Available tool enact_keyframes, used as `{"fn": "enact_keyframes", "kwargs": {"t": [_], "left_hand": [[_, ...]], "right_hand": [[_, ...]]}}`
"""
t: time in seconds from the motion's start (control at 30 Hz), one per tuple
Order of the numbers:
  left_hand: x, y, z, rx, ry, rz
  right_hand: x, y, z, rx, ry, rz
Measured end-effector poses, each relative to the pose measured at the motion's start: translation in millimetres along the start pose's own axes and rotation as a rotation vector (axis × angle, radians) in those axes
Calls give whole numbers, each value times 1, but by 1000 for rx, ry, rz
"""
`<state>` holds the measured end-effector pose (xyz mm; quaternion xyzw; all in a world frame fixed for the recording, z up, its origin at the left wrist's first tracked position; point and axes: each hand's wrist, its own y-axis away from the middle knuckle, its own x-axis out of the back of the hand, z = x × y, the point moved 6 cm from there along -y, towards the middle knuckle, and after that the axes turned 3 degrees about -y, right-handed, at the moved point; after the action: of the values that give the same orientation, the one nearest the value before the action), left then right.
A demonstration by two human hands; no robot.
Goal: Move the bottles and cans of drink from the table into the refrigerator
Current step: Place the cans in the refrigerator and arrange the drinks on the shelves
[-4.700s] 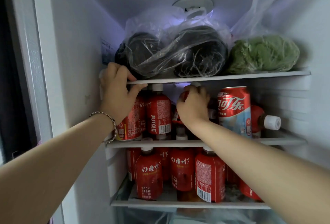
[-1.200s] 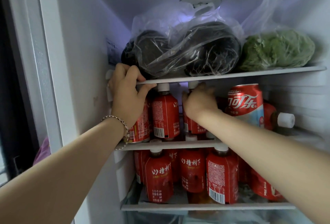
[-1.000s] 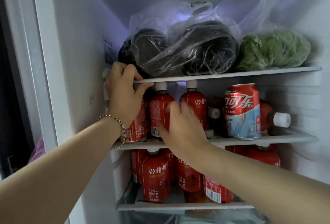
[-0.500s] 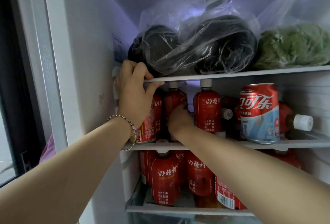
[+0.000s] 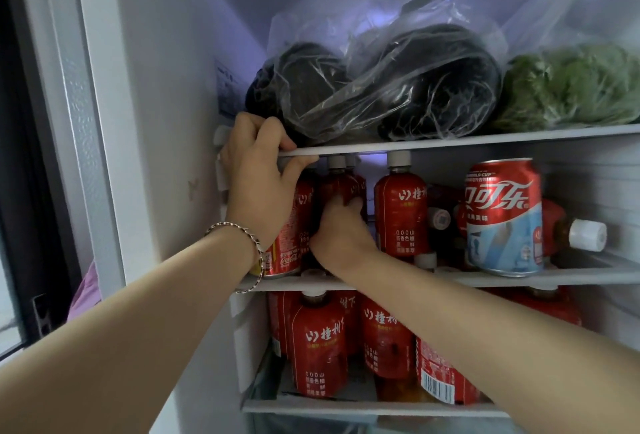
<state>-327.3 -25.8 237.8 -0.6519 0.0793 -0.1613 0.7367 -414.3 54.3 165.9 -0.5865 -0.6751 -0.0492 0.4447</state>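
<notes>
— Your right hand (image 5: pixel 341 229) is at the centre of the frame, reaching into the middle shelf (image 5: pixel 571 276). Its fingers (image 5: pixel 341 201) are curled round the lower body of a red bottle (image 5: pixel 337 184). The thumb is hidden, so I judge that a grip rather than see all of it.

— Mind the axis. The bottle stands upright, and its cap (image 5: pixel 336 161) sits just under the top shelf (image 5: pixel 485 139). It lies straight ahead of your fingers, deeper in. There is hardly any room to lift, so I reckon you can only slide it.

— Your left hand (image 5: pixel 256 177) is close by but occupied. Its fingers lie over the top shelf's edge at centre left, with the thumb beneath, clamped on it.

— Watch the neighbours. A second bottle (image 5: pixel 400 205) stands upright just right of yours. The left can (image 5: pixel 287 250) is just beside it, partly behind your left wrist.

— Further right stands a cola can (image 5: pixel 504 215), with a lying bottle (image 5: pixel 585 234) behind it, its cap toward the right edge. The lower shelf (image 5: pixel 346 409) holds more upright bottles (image 5: pixel 320 347). The top shelf carries a bag of dark produce (image 5: pixel 415 87) and a bag of greens (image 5: pixel 571 87).
</notes>
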Motion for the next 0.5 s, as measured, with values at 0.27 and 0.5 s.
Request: {"fn": "enact_keyframes", "kwargs": {"t": [0.27, 0.5], "left_hand": [[1, 0, 3, 40, -46, -15], [2, 1, 3, 73, -49, -47]], "right_hand": [[64, 23, 58, -215, -231, 402], [51, 0, 76, -295, -235, 268]]}}
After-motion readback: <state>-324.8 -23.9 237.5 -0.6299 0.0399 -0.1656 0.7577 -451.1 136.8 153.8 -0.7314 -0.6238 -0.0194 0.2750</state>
